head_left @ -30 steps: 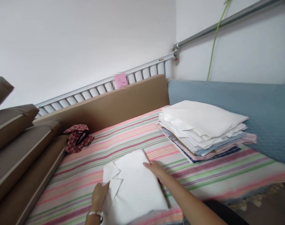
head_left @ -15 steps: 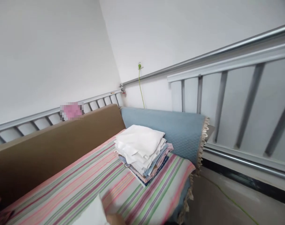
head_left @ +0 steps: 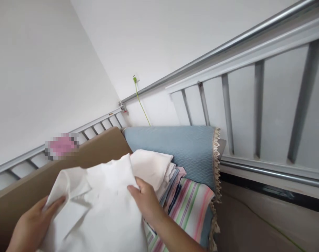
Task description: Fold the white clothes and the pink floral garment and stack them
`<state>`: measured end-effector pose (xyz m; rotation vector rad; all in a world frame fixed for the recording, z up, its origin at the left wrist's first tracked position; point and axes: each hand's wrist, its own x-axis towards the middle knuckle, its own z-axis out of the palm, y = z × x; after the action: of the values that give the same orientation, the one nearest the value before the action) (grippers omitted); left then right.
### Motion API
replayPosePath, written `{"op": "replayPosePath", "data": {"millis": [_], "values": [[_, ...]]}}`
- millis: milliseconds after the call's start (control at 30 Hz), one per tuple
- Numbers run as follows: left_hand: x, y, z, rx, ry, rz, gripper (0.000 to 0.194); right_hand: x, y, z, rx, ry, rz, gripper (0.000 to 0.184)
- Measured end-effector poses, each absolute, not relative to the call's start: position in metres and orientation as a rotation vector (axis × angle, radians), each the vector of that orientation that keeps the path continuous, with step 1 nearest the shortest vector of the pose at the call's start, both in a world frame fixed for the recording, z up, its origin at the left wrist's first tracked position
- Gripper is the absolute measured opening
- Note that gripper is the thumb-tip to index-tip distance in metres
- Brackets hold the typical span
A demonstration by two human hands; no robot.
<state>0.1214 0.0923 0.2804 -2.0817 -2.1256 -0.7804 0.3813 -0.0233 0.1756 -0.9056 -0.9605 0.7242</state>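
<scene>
A white collared shirt (head_left: pixel 112 206) is held up in front of me, partly folded. My left hand (head_left: pixel 34 224) grips its left edge near the collar, thumb on top. On the other side, my right hand (head_left: pixel 147 201) pinches the shirt's upper right edge between thumb and fingers. Just behind it lies a stack of folded clothes (head_left: pixel 151 162), white on top with blue, pink and dark layers below. The shirt hides the left and lower part of this stack.
A striped sheet (head_left: pixel 191 199) covers the sofa seat. Its brown backrest (head_left: pixel 101 143) runs along the left, and a blue fringed cover (head_left: pixel 185 147) drapes the armrest. Grey radiators (head_left: pixel 243 108) line the walls. A green cord (head_left: pixel 141 105) hangs from a socket.
The white shirt has risen from the bottom edge into the middle, and both my hands now show on it. The view has turned slightly right and tilted.
</scene>
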Motion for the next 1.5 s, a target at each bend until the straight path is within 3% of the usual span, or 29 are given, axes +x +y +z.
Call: {"op": "replayPosePath", "data": {"millis": [100,200,333,467,667,900,1000,1067,1200,1333,1500], "values": [[0.193,0.123,0.317,-2.330,-1.932,-0.895,0.042,0.420,-0.008,0.190,-0.885,-0.843,0.674,0.034],[0.264,0.166,0.314,-2.433,-1.794,-0.770,0.047,0.449,0.008,0.175,-0.904,-0.748,0.634,0.036],[0.336,0.216,0.257,-2.394,-1.815,-0.441,0.054,0.475,0.035,0.116,-1.142,-0.587,0.617,0.043],[0.374,0.204,0.187,-2.424,-1.702,-0.450,0.054,0.488,0.049,0.063,-1.230,-0.511,0.671,0.048],[0.395,0.137,0.120,-2.692,-1.234,-0.273,0.052,0.486,0.052,0.047,-1.222,-0.518,0.691,0.050],[0.398,0.131,0.105,-2.680,-1.145,-0.311,0.055,0.524,0.014,0.046,-1.562,-0.724,0.839,0.053],[0.397,0.132,0.104,-2.719,-1.134,-0.334,0.056,0.548,-0.012,0.084,-1.804,-0.868,0.406,0.047],[0.396,0.133,0.101,-2.743,-1.122,-0.358,0.057,0.546,-0.008,0.123,-1.725,-1.031,0.098,0.045],[0.393,0.134,0.095,-2.771,-1.118,-0.407,0.060,0.518,0.062,0.168,-1.531,-1.658,-0.121,0.037],[0.392,0.133,0.095,-2.834,-1.119,-0.451,0.062,0.530,0.144,0.123,-1.740,-1.946,-0.001,0.029],[0.394,0.135,0.092,-2.939,-1.036,-0.400,0.062,0.573,0.181,0.049,-1.898,-1.961,0.229,0.044]]}}
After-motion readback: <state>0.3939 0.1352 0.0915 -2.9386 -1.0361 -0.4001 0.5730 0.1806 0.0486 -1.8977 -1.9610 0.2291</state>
